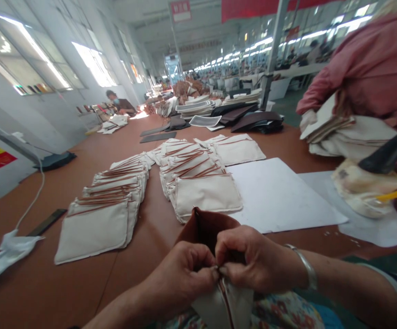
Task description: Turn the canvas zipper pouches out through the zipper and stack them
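Observation:
My left hand and my right hand pinch the same brown pouch near the table's front edge, fingertips meeting at its opening. The pouch's brown outside stands up behind my fingers. Its cream lining hangs below them. A silver bangle sits on my right wrist. Just beyond the pouch lie overlapping rows of flat cream pouches with brown trim, with a second row to the left.
A white sheet lies right of the rows. A person in a pink jacket at the right holds a stack of cream pieces. A black bar, a white cable and crumpled white plastic lie at left. Dark stacks sit farther back.

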`<state>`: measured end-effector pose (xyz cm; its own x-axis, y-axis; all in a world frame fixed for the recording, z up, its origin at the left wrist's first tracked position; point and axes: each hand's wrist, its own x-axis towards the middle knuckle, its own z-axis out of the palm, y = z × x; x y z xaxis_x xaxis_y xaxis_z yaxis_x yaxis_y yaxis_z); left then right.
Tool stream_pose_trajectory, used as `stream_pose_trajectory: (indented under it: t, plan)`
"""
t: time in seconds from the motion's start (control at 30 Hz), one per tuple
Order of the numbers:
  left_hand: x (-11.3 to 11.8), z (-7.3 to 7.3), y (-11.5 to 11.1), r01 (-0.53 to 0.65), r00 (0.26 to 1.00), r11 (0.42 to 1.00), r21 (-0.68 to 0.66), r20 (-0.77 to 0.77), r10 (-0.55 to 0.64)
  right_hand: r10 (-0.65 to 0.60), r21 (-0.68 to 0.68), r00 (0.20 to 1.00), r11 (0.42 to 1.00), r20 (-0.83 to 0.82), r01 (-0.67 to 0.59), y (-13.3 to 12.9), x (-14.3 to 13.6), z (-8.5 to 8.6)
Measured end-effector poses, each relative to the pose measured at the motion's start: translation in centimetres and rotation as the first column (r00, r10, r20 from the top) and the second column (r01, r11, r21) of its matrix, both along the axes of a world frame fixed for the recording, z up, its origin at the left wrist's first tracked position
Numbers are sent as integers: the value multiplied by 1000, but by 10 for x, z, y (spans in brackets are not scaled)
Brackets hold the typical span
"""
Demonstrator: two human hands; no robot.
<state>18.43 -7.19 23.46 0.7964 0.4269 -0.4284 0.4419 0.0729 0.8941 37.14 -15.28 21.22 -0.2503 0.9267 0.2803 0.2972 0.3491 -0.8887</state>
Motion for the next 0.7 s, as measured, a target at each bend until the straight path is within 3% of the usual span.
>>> stream_pose_trajectory:
  t: [0.13,0.27,0.4,0.47,0.57,0.63,0.7]
  plan:
    - [-3,-4,1,-43,990,966,-256,116,75,73,357,982,925,176,-133,-1,5,2]
    - [-3,-7,0,-95,973,935,-341,165,159,-8,473,902,853,432,-218,-3,13,3]
    - [-2,-10,-3,-75,992,953,-293,79,103,-31,492,846,825,533,-280,-10,16,1]
    - [-3,-8,-4,-23,995,980,-196,96,43,22,445,904,865,428,-231,-15,17,1]
    - [-4,0,-5,40,995,999,-34,88,-36,83,148,989,984,124,-101,-19,19,5]
    - [-3,6,-6,81,994,994,68,71,-85,82,-49,996,996,24,-81,-17,20,8]
    - [0,11,-6,134,988,974,185,53,-146,123,-111,991,987,48,-117,-13,22,9]
